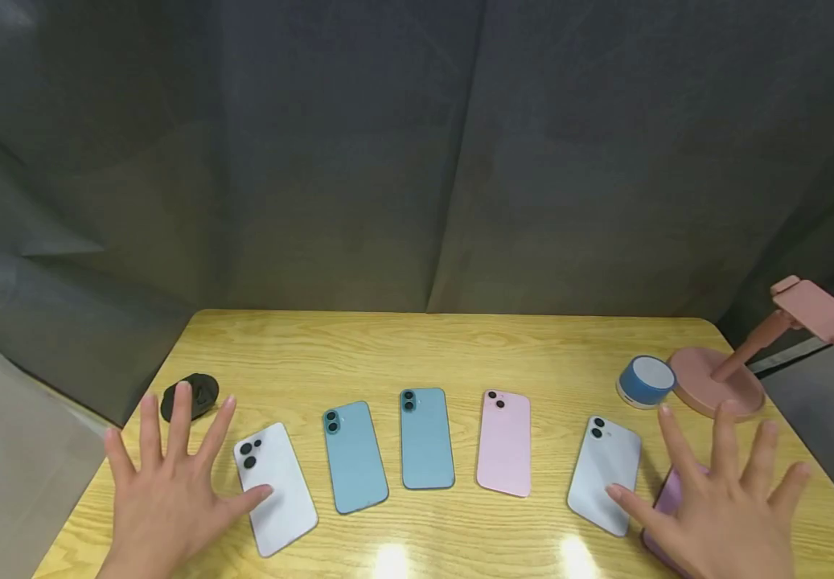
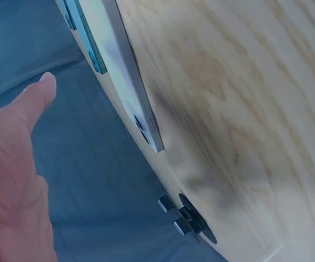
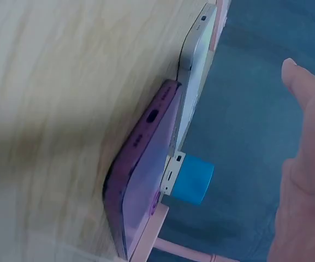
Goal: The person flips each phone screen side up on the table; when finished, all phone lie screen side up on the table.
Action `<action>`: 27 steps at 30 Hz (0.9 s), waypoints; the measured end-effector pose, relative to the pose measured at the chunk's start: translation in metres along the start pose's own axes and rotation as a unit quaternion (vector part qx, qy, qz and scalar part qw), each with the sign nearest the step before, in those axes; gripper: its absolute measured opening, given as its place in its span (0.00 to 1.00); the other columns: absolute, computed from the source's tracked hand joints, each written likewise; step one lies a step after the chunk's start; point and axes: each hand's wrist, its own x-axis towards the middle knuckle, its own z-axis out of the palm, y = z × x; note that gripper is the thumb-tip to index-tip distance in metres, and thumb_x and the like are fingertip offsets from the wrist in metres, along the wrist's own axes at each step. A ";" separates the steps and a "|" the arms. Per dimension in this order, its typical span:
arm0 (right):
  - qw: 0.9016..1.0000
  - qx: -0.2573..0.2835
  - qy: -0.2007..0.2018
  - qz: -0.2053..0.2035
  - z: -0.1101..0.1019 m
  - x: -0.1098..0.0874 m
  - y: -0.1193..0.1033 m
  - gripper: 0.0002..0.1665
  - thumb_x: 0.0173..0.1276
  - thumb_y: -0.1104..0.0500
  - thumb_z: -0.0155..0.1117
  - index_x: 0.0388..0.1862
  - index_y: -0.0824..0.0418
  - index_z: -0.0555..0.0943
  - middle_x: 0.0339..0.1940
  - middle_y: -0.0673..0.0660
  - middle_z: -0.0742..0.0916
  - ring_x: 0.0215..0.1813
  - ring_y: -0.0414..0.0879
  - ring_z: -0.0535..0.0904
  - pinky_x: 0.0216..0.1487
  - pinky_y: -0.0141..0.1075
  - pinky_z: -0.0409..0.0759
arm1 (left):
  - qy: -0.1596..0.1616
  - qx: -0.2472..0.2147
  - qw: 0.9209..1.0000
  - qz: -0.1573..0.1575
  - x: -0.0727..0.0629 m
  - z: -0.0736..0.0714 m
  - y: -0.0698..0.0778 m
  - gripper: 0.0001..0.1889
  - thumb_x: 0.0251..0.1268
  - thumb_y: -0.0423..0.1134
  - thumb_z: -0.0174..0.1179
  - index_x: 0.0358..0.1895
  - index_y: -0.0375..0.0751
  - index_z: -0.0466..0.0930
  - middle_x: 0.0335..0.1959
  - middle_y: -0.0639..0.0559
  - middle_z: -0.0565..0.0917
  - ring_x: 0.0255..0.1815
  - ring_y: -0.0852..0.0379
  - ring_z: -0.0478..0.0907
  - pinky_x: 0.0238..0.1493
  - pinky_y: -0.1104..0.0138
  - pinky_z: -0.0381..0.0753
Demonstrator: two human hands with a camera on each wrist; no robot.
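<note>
My left hand [image 1: 170, 490] is spread above the table's left side, thumb overlapping a white phone [image 1: 282, 494] with dark camera lenses in the head view. In the left wrist view that hand [image 2: 15, 164] hovers apart from the white phone [image 2: 127, 82]. Fingers fanned, my right hand [image 1: 731, 503] is over the right side and partly hides a purple phone [image 1: 670, 498]. Its thumb overlaps a pale silver phone [image 1: 608, 474]. The right wrist view has the purple phone [image 3: 146, 169] lying below the raised hand [image 3: 307, 164]. Neither hand holds anything.
Two blue phones [image 1: 356, 457] [image 1: 427, 442] and a pink phone [image 1: 505, 444] lie face down in the middle. A black stand [image 1: 203, 392] sits at the left. At the right are a blue cylindrical speaker [image 1: 647, 382] and a pink phone stand [image 1: 721, 382]. Dark cloth [image 1: 330, 161] hangs behind.
</note>
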 end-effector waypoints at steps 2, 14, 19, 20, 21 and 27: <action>1.000 0.014 -0.005 -0.004 0.001 0.002 -0.004 0.73 0.50 0.17 0.60 0.83 0.44 0.37 0.77 0.59 0.24 0.72 0.63 0.10 0.58 0.68 0.10 | -0.001 -0.007 1.000 -0.005 -0.001 0.000 0.000 0.65 0.36 0.85 0.58 0.81 0.61 0.49 0.81 0.41 0.31 0.77 0.36 0.22 0.65 0.32 0.21; 0.973 0.167 0.093 -0.131 -0.003 0.021 -0.068 0.64 0.53 0.37 0.77 0.82 0.52 0.55 0.78 0.71 0.55 0.77 0.73 0.39 0.65 0.76 0.36 | 0.081 -0.120 0.989 -0.024 -0.002 -0.007 0.011 0.59 0.41 0.64 0.70 0.80 0.53 0.54 0.80 0.33 0.42 0.77 0.28 0.38 0.67 0.31 0.37; 0.936 0.262 0.153 -0.180 -0.009 0.032 -0.106 0.54 0.54 0.53 0.78 0.78 0.61 0.63 0.71 0.68 0.69 0.71 0.69 0.59 0.62 0.70 0.57 | 0.110 -0.198 0.973 -0.051 -0.003 -0.011 0.017 0.58 0.39 0.53 0.75 0.79 0.46 0.57 0.78 0.30 0.49 0.74 0.25 0.47 0.64 0.29 0.49; 0.930 0.276 0.159 -0.184 -0.010 0.034 -0.114 0.52 0.55 0.54 0.77 0.77 0.62 0.65 0.69 0.67 0.71 0.69 0.68 0.62 0.61 0.67 0.61 | 0.114 -0.209 0.969 -0.058 -0.003 -0.013 0.018 0.58 0.38 0.52 0.76 0.79 0.45 0.57 0.77 0.30 0.50 0.73 0.24 0.49 0.61 0.28 0.52; 0.925 0.289 0.161 -0.188 -0.011 0.036 -0.122 0.50 0.55 0.56 0.77 0.76 0.62 0.66 0.68 0.65 0.73 0.67 0.66 0.65 0.59 0.65 0.64 | 0.116 -0.220 0.966 -0.068 -0.003 -0.014 0.019 0.58 0.38 0.51 0.77 0.79 0.44 0.57 0.77 0.30 0.51 0.71 0.23 0.52 0.59 0.27 0.55; 0.908 0.355 0.117 -0.190 -0.007 0.047 -0.168 0.44 0.59 0.58 0.76 0.73 0.61 0.68 0.62 0.57 0.78 0.59 0.51 0.74 0.52 0.51 0.78 | 0.106 -0.287 0.944 -0.126 -0.008 -0.019 0.023 0.56 0.42 0.42 0.79 0.77 0.37 0.57 0.69 0.26 0.61 0.63 0.25 0.63 0.50 0.33 0.67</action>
